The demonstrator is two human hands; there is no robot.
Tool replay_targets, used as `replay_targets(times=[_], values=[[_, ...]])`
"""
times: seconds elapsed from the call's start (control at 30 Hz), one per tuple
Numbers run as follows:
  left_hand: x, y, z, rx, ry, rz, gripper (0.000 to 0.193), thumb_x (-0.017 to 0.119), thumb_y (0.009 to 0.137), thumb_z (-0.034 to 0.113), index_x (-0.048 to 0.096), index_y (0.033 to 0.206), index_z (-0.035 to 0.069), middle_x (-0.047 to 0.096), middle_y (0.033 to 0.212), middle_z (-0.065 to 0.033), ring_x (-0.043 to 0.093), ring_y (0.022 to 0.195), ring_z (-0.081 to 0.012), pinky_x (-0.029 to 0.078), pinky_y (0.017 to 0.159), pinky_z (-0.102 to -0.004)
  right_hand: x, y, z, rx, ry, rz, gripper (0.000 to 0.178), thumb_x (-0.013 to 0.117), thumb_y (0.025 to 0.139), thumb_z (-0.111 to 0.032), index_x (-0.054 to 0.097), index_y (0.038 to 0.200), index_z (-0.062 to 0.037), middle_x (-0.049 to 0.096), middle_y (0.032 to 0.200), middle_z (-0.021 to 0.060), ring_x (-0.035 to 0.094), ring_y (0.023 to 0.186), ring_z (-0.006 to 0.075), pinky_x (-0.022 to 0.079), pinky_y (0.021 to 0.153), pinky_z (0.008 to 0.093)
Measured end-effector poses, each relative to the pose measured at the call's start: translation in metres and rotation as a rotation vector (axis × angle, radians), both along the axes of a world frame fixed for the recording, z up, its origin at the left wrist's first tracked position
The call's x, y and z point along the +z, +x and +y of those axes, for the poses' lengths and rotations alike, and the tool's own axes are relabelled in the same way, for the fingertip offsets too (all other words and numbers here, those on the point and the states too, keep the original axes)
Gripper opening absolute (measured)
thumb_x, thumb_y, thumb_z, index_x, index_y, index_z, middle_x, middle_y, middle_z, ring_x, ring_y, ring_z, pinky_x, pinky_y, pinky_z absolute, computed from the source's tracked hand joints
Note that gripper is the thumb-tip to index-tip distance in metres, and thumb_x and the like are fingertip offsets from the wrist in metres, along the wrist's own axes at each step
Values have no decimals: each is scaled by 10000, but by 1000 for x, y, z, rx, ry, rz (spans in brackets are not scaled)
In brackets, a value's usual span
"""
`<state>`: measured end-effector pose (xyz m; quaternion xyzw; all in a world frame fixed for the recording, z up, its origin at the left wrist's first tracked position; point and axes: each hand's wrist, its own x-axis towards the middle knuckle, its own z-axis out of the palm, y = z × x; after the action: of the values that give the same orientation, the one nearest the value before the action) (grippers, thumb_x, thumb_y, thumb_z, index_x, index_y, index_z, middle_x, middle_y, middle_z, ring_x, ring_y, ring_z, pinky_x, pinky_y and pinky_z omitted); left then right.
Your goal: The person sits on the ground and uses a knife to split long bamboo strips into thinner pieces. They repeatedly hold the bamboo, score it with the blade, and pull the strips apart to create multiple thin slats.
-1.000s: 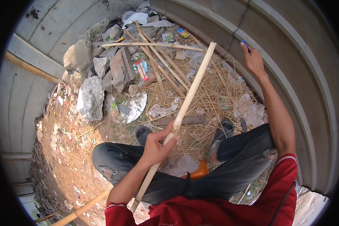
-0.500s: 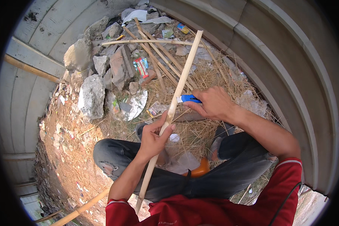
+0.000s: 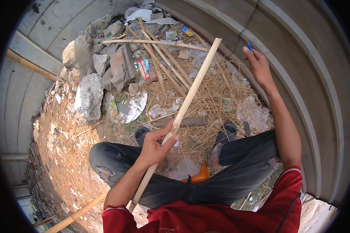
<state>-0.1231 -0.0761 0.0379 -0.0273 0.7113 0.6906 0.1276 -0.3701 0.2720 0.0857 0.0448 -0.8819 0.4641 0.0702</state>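
Note:
A long, pale bamboo strip slants from my lap up toward the far right. My left hand grips it near a darker node, thumb on top, with the lower end passing over my thigh. Out to the right, beyond the strip's far end, my right hand is raised near the metal wall. It is closed around a blue utility knife, mostly hidden by the fingers, with a thin blade tip pointing up and away. The knife is apart from the bamboo.
Several bamboo strips lie crossed on the straw ahead, beside rocks and litter. Corrugated metal sheeting curves along the right. An orange object lies between my legs. A bamboo pole is at lower left.
My right hand has swung the knife off the bamboo strip, away and up to the right. The strip has tilted slightly rightward, still held in my left hand.

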Motion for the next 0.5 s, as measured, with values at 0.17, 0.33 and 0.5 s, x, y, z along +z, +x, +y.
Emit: replay_targets(times=[0.17,0.33,0.5], values=[[9,-5,8,-48,75,-24,503,649,990,74,500,1463,-16,532,764,85,423,639,15,331,545,-177,11,50,-70,209,-326,-274,395,698,955,-442,644,921,-53,395,583,-88,351,526,37,268,491,257],[9,-7,6,-155,205,-97,501,585,1024,95,453,1499,5,515,680,63,431,540,-13,340,496,-193,1,71,-92,259,-487,-445,323,709,964,-368,665,931,-50,426,606,-86,358,551,34,284,502,270],[5,-13,-2,-217,197,-96,434,544,1038,125,475,1438,-29,547,689,6,508,558,-46,378,473,-195,4,84,-101,352,-485,-422,290,730,944,-313,709,963,-25,538,681,-56,435,635,50,360,571,265]])
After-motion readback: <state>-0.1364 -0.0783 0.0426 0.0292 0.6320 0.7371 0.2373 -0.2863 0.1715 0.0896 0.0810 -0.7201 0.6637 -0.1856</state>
